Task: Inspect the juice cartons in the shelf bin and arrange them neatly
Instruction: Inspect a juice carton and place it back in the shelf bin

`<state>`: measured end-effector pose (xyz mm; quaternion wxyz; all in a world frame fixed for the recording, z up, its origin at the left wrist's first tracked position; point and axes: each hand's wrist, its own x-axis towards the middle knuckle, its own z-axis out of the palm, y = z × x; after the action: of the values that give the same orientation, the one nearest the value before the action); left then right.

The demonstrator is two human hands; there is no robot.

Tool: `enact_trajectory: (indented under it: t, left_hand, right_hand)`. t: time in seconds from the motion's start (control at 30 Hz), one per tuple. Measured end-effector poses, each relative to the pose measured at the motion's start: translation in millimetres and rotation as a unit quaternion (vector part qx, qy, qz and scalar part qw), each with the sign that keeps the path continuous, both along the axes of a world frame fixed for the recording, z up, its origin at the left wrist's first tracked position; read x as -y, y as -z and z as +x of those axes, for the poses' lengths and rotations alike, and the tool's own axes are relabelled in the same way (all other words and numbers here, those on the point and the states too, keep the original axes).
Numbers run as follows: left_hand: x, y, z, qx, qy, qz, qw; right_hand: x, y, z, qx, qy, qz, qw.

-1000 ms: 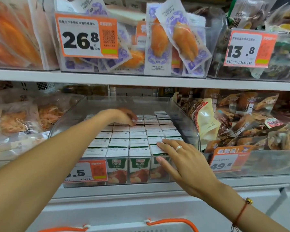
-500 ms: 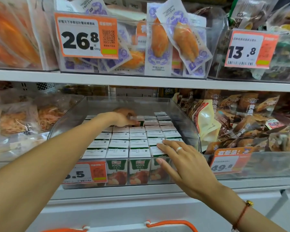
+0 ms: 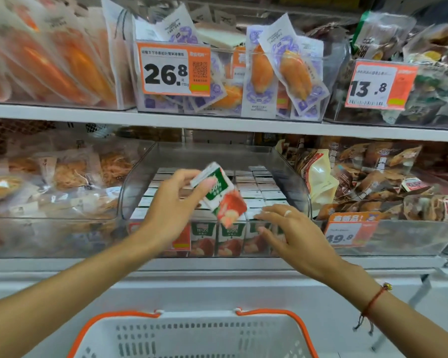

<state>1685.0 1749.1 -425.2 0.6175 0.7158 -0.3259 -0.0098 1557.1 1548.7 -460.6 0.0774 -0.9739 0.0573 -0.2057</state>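
1. Currently, one juice carton is held by the left hand, pinched between the thumb and the curled fingers near its white top; it is lifted above the front rows and tilted, with its top toward the upper left and its fruit picture toward the lower right.
2. Nothing is gripped by the right hand; its fingers are kept straight and spread, and the fingertips are laid on the tops of the cartons at the front right of the bin, with a ring seen on one finger.
3. A red cord bracelet is worn on the right wrist.
4. The remaining juice cartons are packed upright in tidy rows inside the clear shelf bin, their white tops turned upward and their green and red fronts shown through the front wall.
5. An orange price tag on the bin's front is largely hidden by the left hand and wrist.
6. To the right, a neighbouring bin of brown snack packets is marked with a 49.8 tag.
7. On the shelf above, tags reading 26.8 and 13.8 are displayed.
8. Below the arms, a white basket with orange handles is seen.
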Motion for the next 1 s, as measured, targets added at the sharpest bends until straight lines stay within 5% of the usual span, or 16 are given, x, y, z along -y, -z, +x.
enact_trajectory:
  t: [0.17, 0.37, 0.63, 1.0]
  left_hand:
    - [-45.6, 35.7, -55.9, -0.166, 0.022, 0.0, 0.986]
    - [-63.7, 54.5, -78.9, -0.28, 0.021, 0.012, 0.96]
    - [-72.5, 57.2, -71.3, -0.39, 0.106, 0.033, 0.914]
    - [-72.8, 63.5, -70.8, -0.317, 0.151, 0.121, 0.929]
  right_hand:
    - [-48.9, -1.9, -26.6, 0.033, -0.032, 0.193, 0.98]
    - [-99.4, 8.3, -38.7, -0.132, -0.053, 0.501, 0.854]
    - [-110.3, 19.0, -38.4, -0.115, -0.013, 0.559, 0.821]
    - [-105.3, 23.7, -38.6, -0.145, 0.046, 0.554, 0.818]
